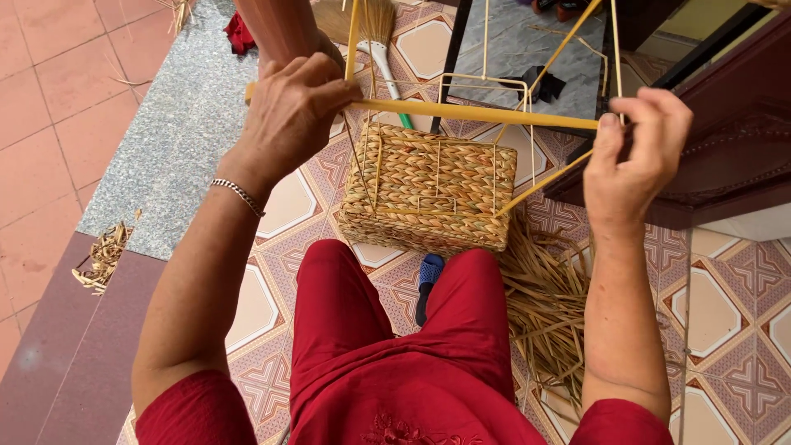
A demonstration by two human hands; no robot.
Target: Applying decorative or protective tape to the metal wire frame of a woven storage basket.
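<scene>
The left hand point(290, 111) is curled shut around the left end of a yellow wire frame point(486, 114), fingers wrapped over the top bar. The right hand point(638, 152) is closed on the frame's right corner, thumb and fingers pinching the bars where they meet. The held bar runs left to right, nearly level, dipping slightly toward the right (thinner rods rise from it toward the far side). The frame hangs just above a woven straw basket point(428, 189), which sits on the tiled floor point(717, 313) beyond the person's knees. Loose straw point(548, 305) lies right of the basket.
</scene>
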